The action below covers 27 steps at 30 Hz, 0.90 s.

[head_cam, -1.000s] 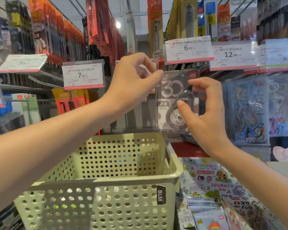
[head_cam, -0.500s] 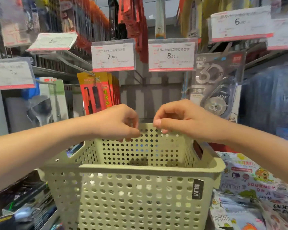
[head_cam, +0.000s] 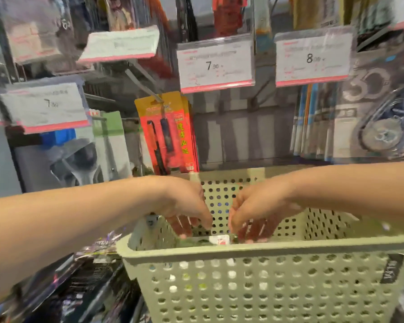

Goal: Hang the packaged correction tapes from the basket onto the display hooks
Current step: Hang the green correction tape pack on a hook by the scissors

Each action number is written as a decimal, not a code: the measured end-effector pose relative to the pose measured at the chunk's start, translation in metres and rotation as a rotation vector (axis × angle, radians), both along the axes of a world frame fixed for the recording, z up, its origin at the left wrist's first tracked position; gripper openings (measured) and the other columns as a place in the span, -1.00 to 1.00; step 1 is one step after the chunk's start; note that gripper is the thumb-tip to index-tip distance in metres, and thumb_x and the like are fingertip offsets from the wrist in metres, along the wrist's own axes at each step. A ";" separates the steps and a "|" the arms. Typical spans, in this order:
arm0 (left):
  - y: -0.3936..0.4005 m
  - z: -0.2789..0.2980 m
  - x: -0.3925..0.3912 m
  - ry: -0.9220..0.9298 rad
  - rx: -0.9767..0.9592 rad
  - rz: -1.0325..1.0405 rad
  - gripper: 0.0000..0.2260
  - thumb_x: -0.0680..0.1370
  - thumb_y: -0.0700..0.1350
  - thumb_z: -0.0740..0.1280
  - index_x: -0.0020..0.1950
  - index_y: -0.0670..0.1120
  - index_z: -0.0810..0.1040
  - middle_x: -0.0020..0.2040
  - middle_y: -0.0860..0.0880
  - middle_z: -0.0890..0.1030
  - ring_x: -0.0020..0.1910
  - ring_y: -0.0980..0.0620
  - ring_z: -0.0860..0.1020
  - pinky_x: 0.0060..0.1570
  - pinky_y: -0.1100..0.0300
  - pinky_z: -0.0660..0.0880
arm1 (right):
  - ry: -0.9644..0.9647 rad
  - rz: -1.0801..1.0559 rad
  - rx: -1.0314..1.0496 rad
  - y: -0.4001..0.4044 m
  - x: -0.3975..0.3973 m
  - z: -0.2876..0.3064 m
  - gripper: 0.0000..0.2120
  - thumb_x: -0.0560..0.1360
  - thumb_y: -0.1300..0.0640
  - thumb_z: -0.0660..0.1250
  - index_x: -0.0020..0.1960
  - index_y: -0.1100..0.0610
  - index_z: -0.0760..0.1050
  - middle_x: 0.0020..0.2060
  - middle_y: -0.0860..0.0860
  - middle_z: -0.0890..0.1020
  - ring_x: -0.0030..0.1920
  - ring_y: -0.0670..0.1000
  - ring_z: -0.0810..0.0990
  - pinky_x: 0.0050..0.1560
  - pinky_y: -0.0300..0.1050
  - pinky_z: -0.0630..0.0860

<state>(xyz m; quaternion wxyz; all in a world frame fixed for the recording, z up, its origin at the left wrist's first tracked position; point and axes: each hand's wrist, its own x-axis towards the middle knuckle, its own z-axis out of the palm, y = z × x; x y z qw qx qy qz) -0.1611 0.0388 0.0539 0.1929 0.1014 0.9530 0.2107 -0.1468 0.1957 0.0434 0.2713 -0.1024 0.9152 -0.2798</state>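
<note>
Both hands, left hand (head_cam: 184, 206) and right hand (head_cam: 257, 208), now dip into the basket (head_cam: 243, 250), fingers loosely curled, empty.

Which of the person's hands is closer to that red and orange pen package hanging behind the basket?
Left. The left hand reaches into the basket just below and slightly right of the red and orange package. The right hand is farther right, also dipping into the basket.

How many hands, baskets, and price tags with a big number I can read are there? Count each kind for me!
Bare hands: 2 (left hand, right hand)
Pale green perforated plastic basket: 1
White price tags with a readable number: 3
Total: 6
</note>
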 end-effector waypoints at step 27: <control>0.001 -0.016 -0.015 -0.017 -0.072 0.031 -0.51 0.44 -0.14 0.43 0.33 -0.15 0.39 0.29 -0.14 0.46 0.26 -0.12 0.47 0.14 -0.04 0.54 | -0.207 -0.389 -0.128 -0.033 -0.039 -0.047 -0.80 0.54 0.25 0.24 -0.26 0.16 0.34 -0.33 0.04 0.28 -0.37 -0.03 0.25 -0.36 -0.23 0.27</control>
